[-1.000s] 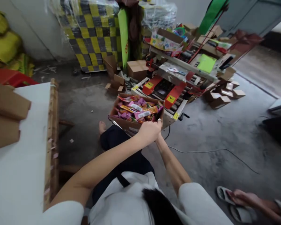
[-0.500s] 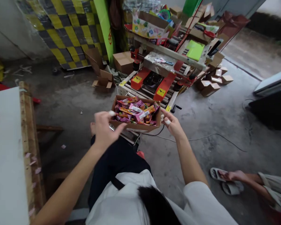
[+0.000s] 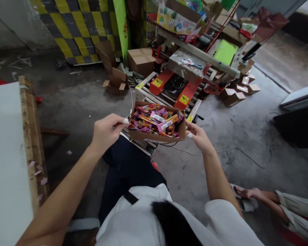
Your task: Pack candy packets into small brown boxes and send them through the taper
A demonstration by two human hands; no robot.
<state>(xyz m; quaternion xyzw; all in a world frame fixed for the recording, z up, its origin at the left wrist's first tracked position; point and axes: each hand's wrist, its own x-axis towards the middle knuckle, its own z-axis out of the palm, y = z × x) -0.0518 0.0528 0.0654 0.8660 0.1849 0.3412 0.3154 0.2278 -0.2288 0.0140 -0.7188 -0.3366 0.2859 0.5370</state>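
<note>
Left hand point(image 3: 105, 131) is seen with its fingers curled and its thumb and forefinger pinched together on the left rim of a cardboard box point(image 3: 156, 136); a white covering is worn on one fingertip. Right hand point(image 3: 199, 136) is laid against the opposite wall of the box, fingers bent up its side and thumb near the lower corner, so the box is held between the two hands. How firmly the right side is gripped cannot be told.

The box is kept level and open at the top, in front of the person's knee in dark trousers point(image 3: 128, 167), and it is filled with bright packets point(image 3: 156, 119) in pink, orange and purple. A metal edge can be made out just beneath it, though what carries the box cannot be told.

Just behind the box a machine with orange plates point(image 3: 174, 87) is stood on the concrete floor point(image 3: 87, 102), and small folded cartons point(image 3: 233, 97) are scattered beside it. A white desk point(image 3: 5, 164) with a wooden edge is seen at the left. A thin cable point(image 3: 236, 150) is trailed across the floor at the right, near another person's sandalled foot point(image 3: 248, 194).
</note>
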